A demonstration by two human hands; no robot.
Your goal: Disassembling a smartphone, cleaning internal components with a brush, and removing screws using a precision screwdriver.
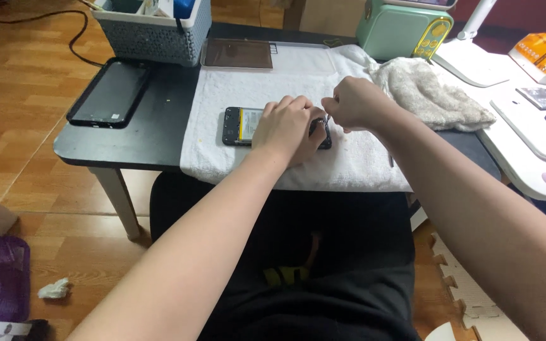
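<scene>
An opened black phone (240, 125) lies back-up on a white towel (285, 95), its battery and inner parts showing. My left hand (285, 128) rests over the phone's right half and presses it down. My right hand (355, 104) is closed on a thin metal tool (327, 119) whose tip points down at the phone's right end, right next to my left fingers. Much of the phone is hidden under my left hand.
The towel covers a small black table (153, 132). A black tablet (110, 93) lies at its left, a grey basket (153, 28) and a flat tray (237, 53) at the back. A crumpled grey cloth (431, 91), a mint green device (402, 28) and phones on a white table (541, 117) are to the right.
</scene>
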